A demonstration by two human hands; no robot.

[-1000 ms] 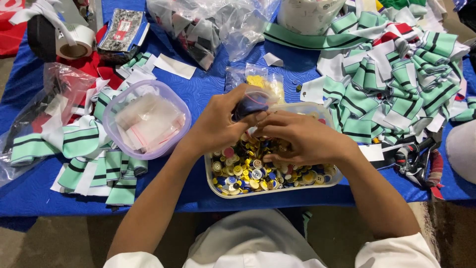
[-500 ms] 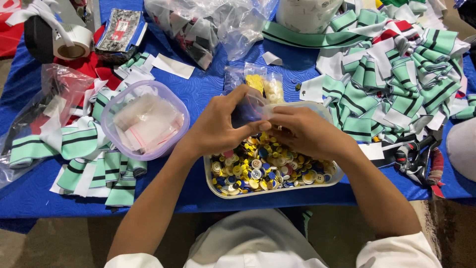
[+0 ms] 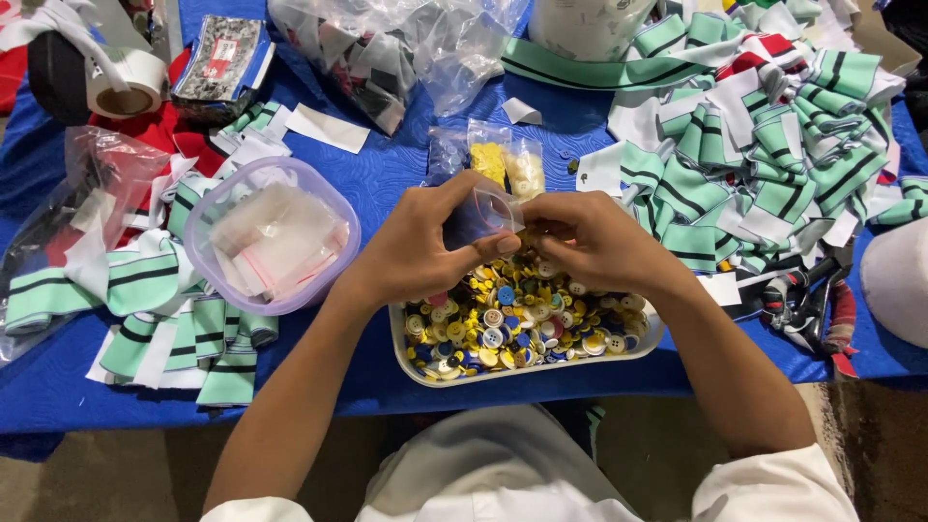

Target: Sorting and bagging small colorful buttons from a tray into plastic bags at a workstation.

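Note:
My left hand [image 3: 420,246] and my right hand [image 3: 590,237] meet above a white tray [image 3: 425,362] heaped with several mixed coloured buttons [image 3: 522,319]. Between the fingers of both hands is a small clear plastic bag [image 3: 488,213], held just over the far end of the tray. Whether anything is in the bag I cannot tell. Behind the hands lie small clear bags of yellow and pale buttons [image 3: 503,164] on the blue table cover [image 3: 387,164].
A clear purple-tinted bowl [image 3: 208,280] with small plastic bags stands left of the tray. Green-striped fabric strips [image 3: 754,164] pile at the right and at the left [image 3: 184,338]. Tape roll [image 3: 126,87], clear bags of fabric [image 3: 367,48], scissors [image 3: 807,300] at the right edge.
The small clear bag has come up higher between both hands and shows more plainly. Both hands have shifted slightly away from me over the tray.

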